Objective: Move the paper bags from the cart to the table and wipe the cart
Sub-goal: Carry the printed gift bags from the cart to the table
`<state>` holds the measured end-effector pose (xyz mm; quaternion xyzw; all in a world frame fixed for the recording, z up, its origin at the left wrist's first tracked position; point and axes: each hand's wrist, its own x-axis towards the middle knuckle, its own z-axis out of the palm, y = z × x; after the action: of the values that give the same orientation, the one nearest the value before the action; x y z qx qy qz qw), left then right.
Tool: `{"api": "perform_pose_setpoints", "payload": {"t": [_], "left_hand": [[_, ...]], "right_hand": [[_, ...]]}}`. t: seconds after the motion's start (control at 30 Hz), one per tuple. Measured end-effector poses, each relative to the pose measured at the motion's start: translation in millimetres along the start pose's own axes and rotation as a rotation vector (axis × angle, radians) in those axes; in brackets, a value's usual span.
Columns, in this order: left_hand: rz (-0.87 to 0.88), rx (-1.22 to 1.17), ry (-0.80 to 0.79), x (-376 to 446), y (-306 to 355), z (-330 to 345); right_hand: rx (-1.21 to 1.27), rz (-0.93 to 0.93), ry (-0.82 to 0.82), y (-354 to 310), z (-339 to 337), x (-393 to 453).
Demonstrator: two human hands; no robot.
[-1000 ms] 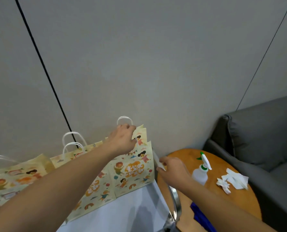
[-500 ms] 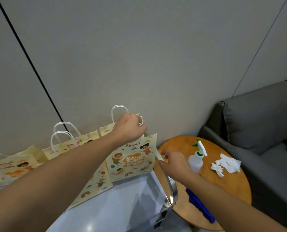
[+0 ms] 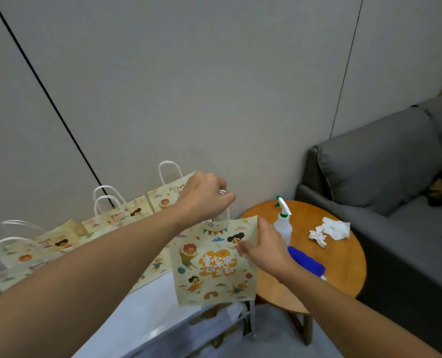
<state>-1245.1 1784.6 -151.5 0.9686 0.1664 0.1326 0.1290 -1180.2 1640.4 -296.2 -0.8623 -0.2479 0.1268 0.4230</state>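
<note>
Soft, even indoor light; slight motion blur, wide-angle bending at edges.

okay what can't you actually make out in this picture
Head view only:
- Lifted bag: contents unseen, its printed face blocks them.
- Left hand: its grip on the handle is hidden by the knuckles.
- Blue item: partly behind the right hand.
- Cart: cut off by the bottom edge.

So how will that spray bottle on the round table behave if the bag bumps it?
The spray bottle stands tall and narrow, so it probably tips easily. Its smooth plastic likely slides on the wooden round table. It looks light, contents unclear.
</note>
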Motion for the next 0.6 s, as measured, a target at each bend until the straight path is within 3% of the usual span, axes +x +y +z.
{"api": "perform_pose_setpoints", "payload": {"t": [0.17,0.3,0.6], "left_hand": [[0.139,-0.013,-0.085,-34.7,54.1,26.7],[0.321,-0.070,-0.179,-65.8,107.6,52.7],[0.993,-0.159,-0.208,-170.1,233.8,63.1]], "right_hand": [[0.103,0.187,-0.024,30.0,-27.7,-54.1],[0.163,0.324,0.063,60.1,-56.2,-112.5],[0.146,0.645,0.704,86.7,-100.6,-292.7]]}}
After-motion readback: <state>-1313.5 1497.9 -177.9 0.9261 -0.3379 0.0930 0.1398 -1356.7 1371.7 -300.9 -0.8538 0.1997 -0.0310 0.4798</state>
